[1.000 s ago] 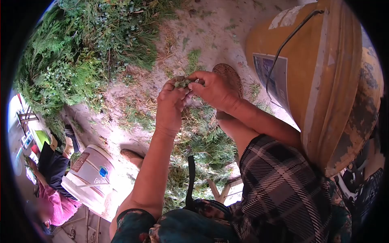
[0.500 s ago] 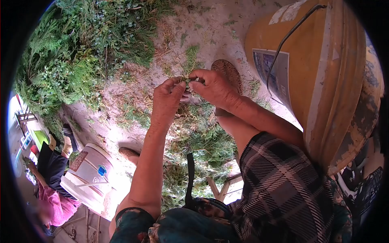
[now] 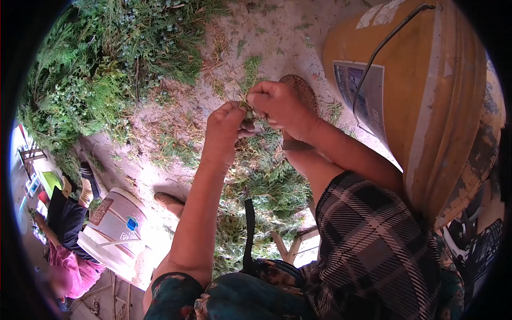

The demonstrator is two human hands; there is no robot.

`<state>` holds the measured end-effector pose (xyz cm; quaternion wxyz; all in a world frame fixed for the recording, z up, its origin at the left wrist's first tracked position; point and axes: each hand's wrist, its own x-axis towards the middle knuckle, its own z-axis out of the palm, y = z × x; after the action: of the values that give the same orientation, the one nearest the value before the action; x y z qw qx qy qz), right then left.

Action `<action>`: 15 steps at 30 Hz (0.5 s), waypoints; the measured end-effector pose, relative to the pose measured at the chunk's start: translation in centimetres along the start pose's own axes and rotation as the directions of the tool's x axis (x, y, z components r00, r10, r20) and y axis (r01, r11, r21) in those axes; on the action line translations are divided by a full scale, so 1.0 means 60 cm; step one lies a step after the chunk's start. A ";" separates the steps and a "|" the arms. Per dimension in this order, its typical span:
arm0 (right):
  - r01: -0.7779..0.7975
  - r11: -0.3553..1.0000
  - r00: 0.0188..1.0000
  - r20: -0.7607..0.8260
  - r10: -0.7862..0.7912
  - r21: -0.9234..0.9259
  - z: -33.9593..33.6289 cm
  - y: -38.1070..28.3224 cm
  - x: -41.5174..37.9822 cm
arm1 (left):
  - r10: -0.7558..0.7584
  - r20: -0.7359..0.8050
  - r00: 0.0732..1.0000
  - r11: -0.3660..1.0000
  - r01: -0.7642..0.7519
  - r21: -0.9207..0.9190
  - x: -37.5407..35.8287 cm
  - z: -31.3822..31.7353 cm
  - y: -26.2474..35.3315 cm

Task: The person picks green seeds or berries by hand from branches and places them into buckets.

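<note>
Both hands are up in front of me over the littered floor, fingertips nearly meeting. My left hand is closed, with thumb and fingers pinching a small green sprig that has pale green, berry-like lumps. My right hand is closed too, its thumb and forefinger pinched at the sprig's upper end. Most of the sprig is covered by the fingers. Below the hands lies a layer of cut green conifer foliage, spread between my feet.
A large pile of berry-bearing conifer branches fills the upper left. The big yellow bucket with a wire handle stands close on my right. At lower left are a white bucket and another person in a pink top.
My right hand has lifted slightly and turned, its fingers curling more at the sprig. My left hand has shifted a little to the right and still pinches the sprig.
</note>
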<state>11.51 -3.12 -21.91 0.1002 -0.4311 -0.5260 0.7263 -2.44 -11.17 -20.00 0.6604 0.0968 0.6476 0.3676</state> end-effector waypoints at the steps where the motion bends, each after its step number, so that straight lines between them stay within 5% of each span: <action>1: -0.147 0.932 0.989 0.083 0.126 0.332 -0.007 -0.003 -0.003 | -0.018 0.050 0.999 0.983 0.027 -0.182 0.000 -0.005 -0.002; 2: -0.293 0.737 0.956 0.201 0.214 0.609 -0.011 -0.004 -0.006 | -0.026 0.102 0.994 0.932 0.061 -0.356 0.000 -0.008 -0.004; 3: -0.294 0.737 0.956 0.202 0.214 0.609 -0.012 -0.005 -0.007 | -0.026 0.102 0.994 0.932 0.061 -0.356 -0.004 -0.003 0.001; 5: -0.318 0.524 0.948 0.249 0.201 0.790 -0.013 -0.005 -0.008 | -0.052 0.022 0.998 0.876 0.057 -0.479 -0.012 0.014 0.018; 9: -0.328 0.585 0.945 0.261 0.199 0.741 -0.013 -0.011 -0.013 | -0.026 0.014 1.000 0.864 0.030 -0.503 -0.011 0.018 0.018; 11: -0.304 0.815 0.948 0.246 0.204 0.494 -0.004 -0.013 -0.014 | 0.012 0.015 1.000 0.863 -0.003 -0.505 -0.009 0.015 0.009; 12: -0.304 0.814 0.948 0.245 0.205 0.494 -0.003 -0.015 -0.013 | 0.012 0.016 1.000 0.863 -0.002 -0.505 -0.008 0.014 0.007; 15: -0.295 0.885 0.943 0.259 0.208 0.360 -0.003 -0.017 -0.010 | 0.023 -0.056 0.998 0.940 -0.041 -0.340 -0.004 0.010 -0.001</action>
<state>11.69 -2.96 -20.75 0.0322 -0.3865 -0.3162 0.8658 -1.84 -11.18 -19.77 0.6443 -0.0176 0.5892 0.4872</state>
